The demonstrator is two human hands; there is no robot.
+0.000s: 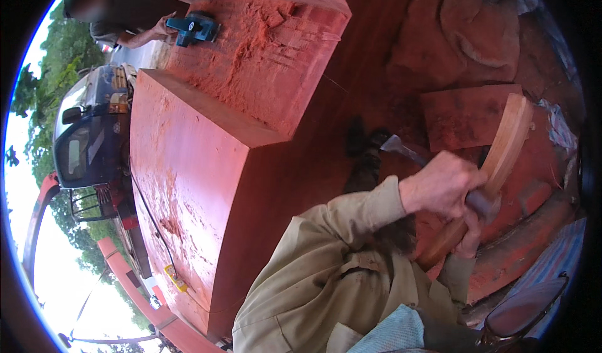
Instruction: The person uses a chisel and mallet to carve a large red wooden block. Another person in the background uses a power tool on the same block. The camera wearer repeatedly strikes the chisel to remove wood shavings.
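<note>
My left hand (444,180) is closed round the dark shaft of a metal tool with a flared blade (401,147); the blade points up and to the left. A grey rounded metal part (484,206) shows on the other side of the fist, against a long, curved, light-brown piece of wood (509,133). Below it, my right hand (469,235) has its fingers wrapped round the lower part of this wood. Whether the metal part is joined to the wood is hidden by my hands. Both hands are over the right side, in front of my khaki sleeves.
A large reddish timber block (188,165) with a stepped top fills the left and middle. On it lie wood shavings (257,33) and a yellow corded object (175,279). Another person's hand (164,28) holds a teal power planer (193,28). A truck (94,127) stands behind.
</note>
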